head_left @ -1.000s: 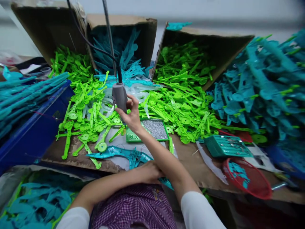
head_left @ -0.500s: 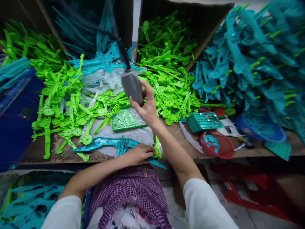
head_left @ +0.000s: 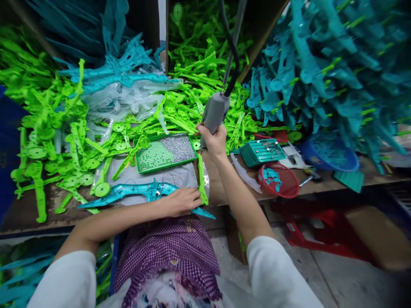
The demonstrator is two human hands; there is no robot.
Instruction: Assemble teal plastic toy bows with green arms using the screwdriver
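My right hand is wrapped round a grey electric screwdriver that hangs on a dark cord, its lower end beside the screw tray; the bit is hidden. My left hand is closed over the right half of a teal bow-shaped plastic part, which lies along the front edge of the bench. Thin wires run over this part. A bright green plastic arm stands out at the left fingertips, touching them. Behind, a green perforated tray holds many small silver screws in its right half.
Loose green arms are heaped on the left and behind the tray. Teal parts are piled high on the right. A red basket, stacked teal trays and a blue basin stand on the bench's right side.
The screwdriver has swung to the right in my right hand, its tilt now reversed. My left hand stays on the teal part. The view has shifted a little to the right.
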